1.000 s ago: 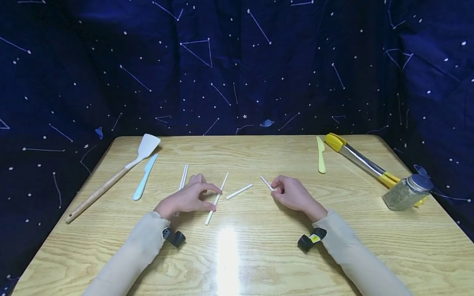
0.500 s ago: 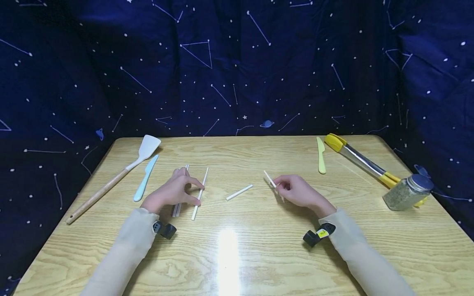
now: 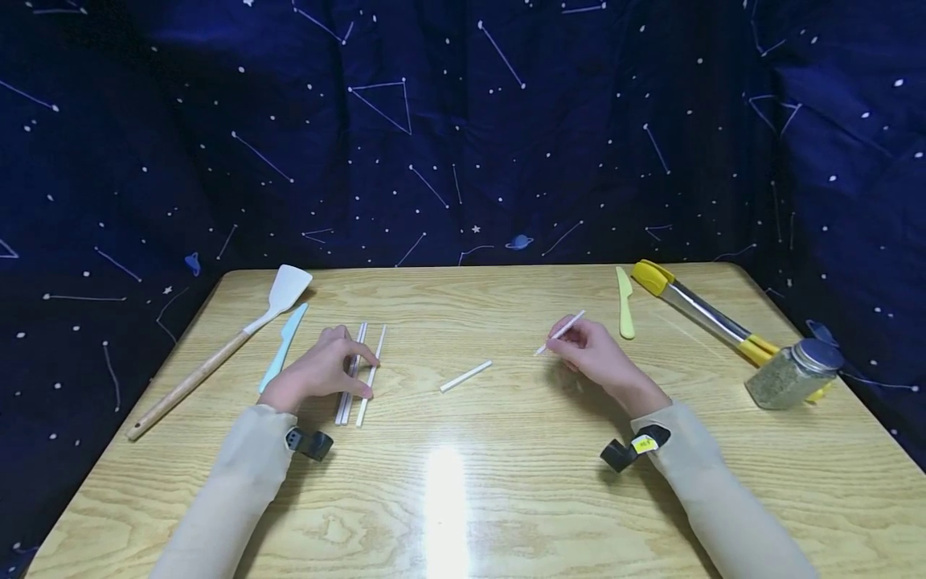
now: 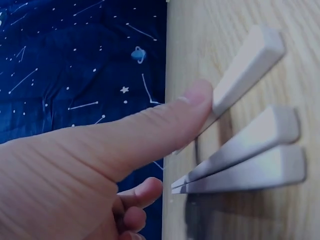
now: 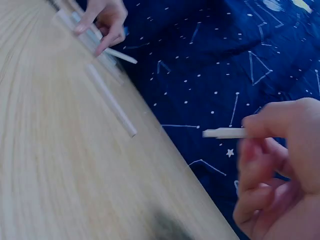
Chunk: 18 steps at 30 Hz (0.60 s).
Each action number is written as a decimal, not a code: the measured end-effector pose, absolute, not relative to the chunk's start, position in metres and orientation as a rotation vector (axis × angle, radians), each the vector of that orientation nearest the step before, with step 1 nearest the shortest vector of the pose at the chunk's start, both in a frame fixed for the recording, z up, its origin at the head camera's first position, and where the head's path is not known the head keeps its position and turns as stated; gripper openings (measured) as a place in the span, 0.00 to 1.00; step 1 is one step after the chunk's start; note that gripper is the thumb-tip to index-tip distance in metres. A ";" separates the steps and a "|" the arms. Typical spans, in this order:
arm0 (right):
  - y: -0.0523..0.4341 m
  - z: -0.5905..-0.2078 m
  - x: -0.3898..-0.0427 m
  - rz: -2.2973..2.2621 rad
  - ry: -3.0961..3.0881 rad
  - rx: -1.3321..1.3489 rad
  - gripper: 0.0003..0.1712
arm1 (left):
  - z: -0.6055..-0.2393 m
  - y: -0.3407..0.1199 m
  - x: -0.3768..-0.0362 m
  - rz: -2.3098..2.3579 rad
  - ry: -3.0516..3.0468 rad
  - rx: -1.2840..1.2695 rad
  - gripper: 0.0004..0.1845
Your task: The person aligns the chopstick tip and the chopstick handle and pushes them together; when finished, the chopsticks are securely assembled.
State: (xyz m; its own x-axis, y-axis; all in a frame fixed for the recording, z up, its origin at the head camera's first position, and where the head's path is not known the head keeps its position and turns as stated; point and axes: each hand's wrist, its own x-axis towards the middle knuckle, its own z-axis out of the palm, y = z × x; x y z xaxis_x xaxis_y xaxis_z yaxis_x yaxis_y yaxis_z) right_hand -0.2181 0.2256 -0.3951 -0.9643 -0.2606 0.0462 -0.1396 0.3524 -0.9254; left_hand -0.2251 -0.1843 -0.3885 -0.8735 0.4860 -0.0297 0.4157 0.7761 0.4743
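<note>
My left hand (image 3: 358, 374) lies over three long white sticks laid side by side at the table's left centre. Its thumb (image 4: 165, 125) and a fingertip hold the rightmost long stick (image 3: 379, 342) against the other two sticks (image 3: 359, 334). All three ends show close up in the left wrist view, the held stick (image 4: 245, 70) uppermost. My right hand (image 3: 560, 342) is raised a little at right centre and pinches a short white stick (image 3: 567, 326), also seen as the short stick (image 5: 222, 133) in the right wrist view. Another short white stick (image 3: 466, 375) lies loose between the hands.
A wooden table (image 3: 463, 498) is backed by dark blue starry cloth. A white spatula with a wooden handle (image 3: 239, 334) and a light blue knife (image 3: 285, 342) lie at the left. A yellow-green knife (image 3: 624, 310), yellow-tipped tongs (image 3: 702, 314) and a spice jar (image 3: 792, 378) sit at the right.
My left hand has carried the long stick leftward and set it beside the other two. My right hand has moved right and away, swinging its short stick to point up-right.
</note>
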 end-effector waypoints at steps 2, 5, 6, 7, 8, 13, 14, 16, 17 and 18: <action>0.227 -0.394 -0.218 -1.815 2.429 -0.349 0.05 | -0.388 -0.185 -0.225 0.680 2.825 0.721 0.22; 0.230 -0.395 -0.219 -1.961 2.335 -0.357 0.03 | -0.387 -0.186 -0.225 0.667 2.830 0.720 0.21; 0.231 -0.395 -0.220 -1.989 2.310 -0.370 0.06 | -0.387 -0.186 -0.225 0.665 2.830 0.719 0.21; 0.231 -0.395 -0.220 -2.009 2.293 -0.372 0.07 | -0.387 -0.187 -0.225 0.659 2.830 0.720 0.22; 0.231 -0.395 -0.220 -2.019 2.282 -0.372 0.08 | -0.387 -0.187 -0.225 0.661 2.828 0.713 0.22; 0.230 -0.394 -0.220 -2.027 2.265 -0.343 0.08 | -0.387 -0.188 -0.225 0.670 2.819 0.718 0.22; 0.230 -0.394 -0.220 -2.027 2.263 -0.342 0.08 | -0.387 -0.188 -0.225 0.672 2.817 0.721 0.22; 0.230 -0.393 -0.219 -2.032 2.255 -0.346 0.07 | -0.388 -0.188 -0.225 0.670 2.816 0.723 0.22; 0.230 -0.393 -0.219 -2.038 2.251 -0.353 0.08 | -0.388 -0.188 -0.226 0.667 2.815 0.722 0.22; 0.230 -0.393 -0.219 -2.041 2.249 -0.360 0.08 | -0.388 -0.188 -0.226 0.664 2.815 0.720 0.22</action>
